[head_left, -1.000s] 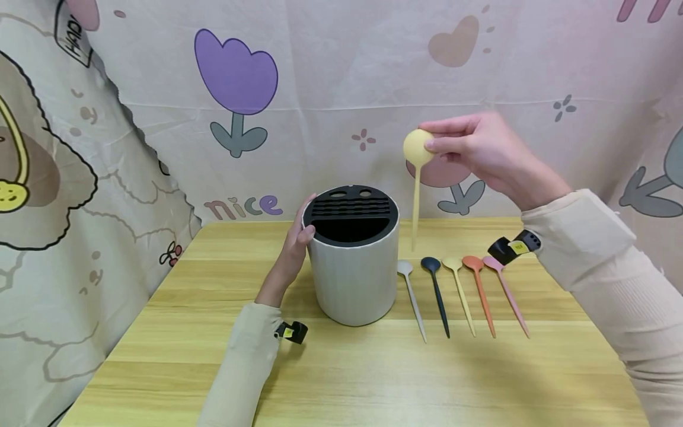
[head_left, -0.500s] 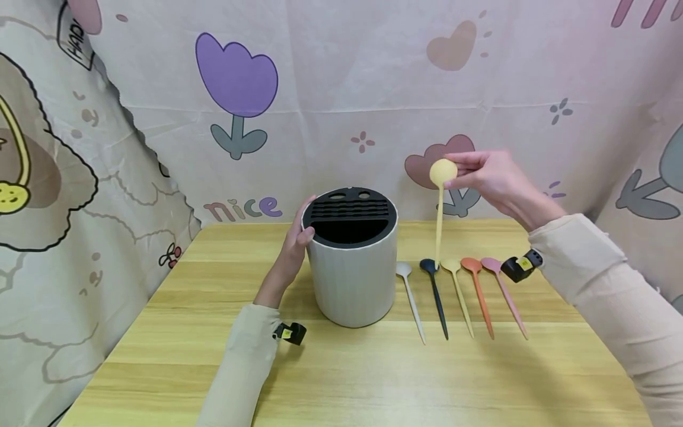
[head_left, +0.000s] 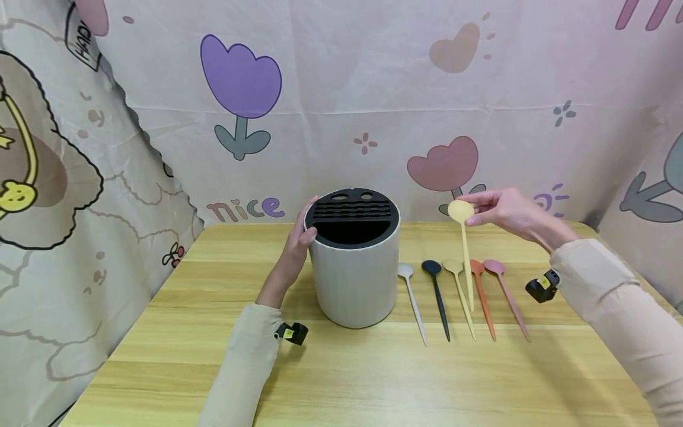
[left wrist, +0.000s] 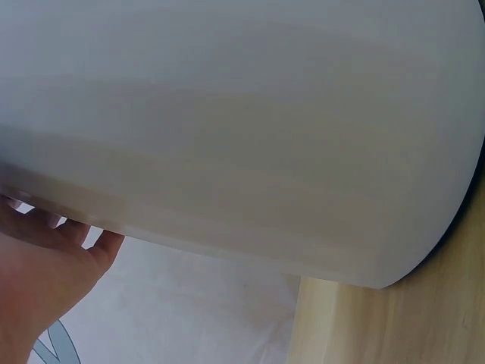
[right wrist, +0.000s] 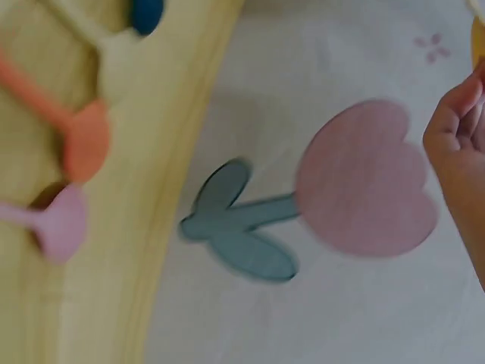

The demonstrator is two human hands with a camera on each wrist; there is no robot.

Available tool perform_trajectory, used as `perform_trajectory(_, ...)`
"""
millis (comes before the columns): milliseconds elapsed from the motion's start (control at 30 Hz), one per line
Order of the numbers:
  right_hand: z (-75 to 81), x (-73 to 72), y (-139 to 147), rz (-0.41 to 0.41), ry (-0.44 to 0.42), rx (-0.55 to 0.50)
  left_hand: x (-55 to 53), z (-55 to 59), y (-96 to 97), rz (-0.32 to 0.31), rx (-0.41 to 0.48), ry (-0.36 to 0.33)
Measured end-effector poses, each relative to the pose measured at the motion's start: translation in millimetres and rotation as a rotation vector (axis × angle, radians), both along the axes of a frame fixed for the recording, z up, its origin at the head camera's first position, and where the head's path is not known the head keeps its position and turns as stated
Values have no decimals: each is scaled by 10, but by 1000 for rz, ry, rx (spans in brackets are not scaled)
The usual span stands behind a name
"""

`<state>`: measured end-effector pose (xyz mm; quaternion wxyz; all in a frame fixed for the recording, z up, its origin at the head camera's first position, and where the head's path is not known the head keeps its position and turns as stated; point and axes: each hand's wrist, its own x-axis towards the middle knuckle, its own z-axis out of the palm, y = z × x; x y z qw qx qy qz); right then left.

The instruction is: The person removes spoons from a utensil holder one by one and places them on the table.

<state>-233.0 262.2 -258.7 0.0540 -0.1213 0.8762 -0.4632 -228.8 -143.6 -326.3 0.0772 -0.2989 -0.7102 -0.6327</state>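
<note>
My left hand (head_left: 293,246) holds the side of a white cylindrical utensil holder (head_left: 354,284), thumb at its rim. The holder's black top has slots, two round holes and a wide half-round opening. In the left wrist view the fingers of my left hand (left wrist: 61,265) lie against the white wall. My right hand (head_left: 512,214) pinches a yellow long-handled spoon (head_left: 460,211) by its round head, handle pointing down. That spoon hangs over the row, its handle overlapping a pale yellow spoon (head_left: 454,267) in view. The right wrist view shows only an edge of the held spoon (right wrist: 478,42).
Right of the holder, in a row on the wooden table (head_left: 341,379), lie a white spoon (head_left: 406,271), a dark blue spoon (head_left: 431,268), the pale yellow one, an orange spoon (head_left: 482,296) and a pink spoon (head_left: 495,267). A printed cloth (head_left: 331,71) hangs behind.
My right hand has moved right and down with the yellow spoon, from beside the holder to low over the row. My left hand has stayed on the holder.
</note>
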Motion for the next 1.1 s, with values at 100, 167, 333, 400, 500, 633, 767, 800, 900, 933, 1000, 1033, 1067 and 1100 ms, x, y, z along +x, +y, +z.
perform_trajectory(100, -117, -25, 145, 39, -13, 19, -4, -2, -8, 1, 0, 1)
perform_trajectory(167, -193, -42, 242, 65, -21, 43, -3, -1, -16, 4, -2, 3)
perform_trajectory(333, -354, -73, 487, 116, -28, 164, 5, 8, -34, 12, -5, 6)
perform_trajectory(400, -414, -83, 586, 133, -28, 226, 2, 10, -37, 11, -5, 6)
perform_trajectory(500, -504, -91, 722, 155, -35, 297, -9, 9, -35, 9, -2, 6)
perform_trajectory(633, -607, -77, 887, 149, -60, 347, -23, 2, -20, 7, 10, 2)
perform_trajectory(767, -698, -50, 1052, 133, -75, 361, -25, 3, 2, 0, 22, -2)
perform_trajectory(800, -723, -44, 1091, 126, -84, 364, -22, 4, 6, 0, 24, -2)
perform_trajectory(900, -814, -32, 1187, 115, -101, 340, -4, 9, 17, 2, 22, -1)
perform_trajectory(933, -847, -35, 1213, 111, -111, 331, 2, 11, 20, 1, 22, -1)
perform_trajectory(1000, -909, -42, 1240, 103, -117, 315, 9, 9, 21, 0, 20, -4)
perform_trajectory(1033, -937, -49, 1249, 102, -118, 311, 11, 7, 20, -1, 21, -4)
perform_trajectory(1067, -963, -57, 1254, 97, -123, 311, 13, 3, 16, -4, 22, -2)
perform_trajectory(1100, -985, -67, 1253, 97, -126, 310, 12, -3, 10, -3, 22, -3)
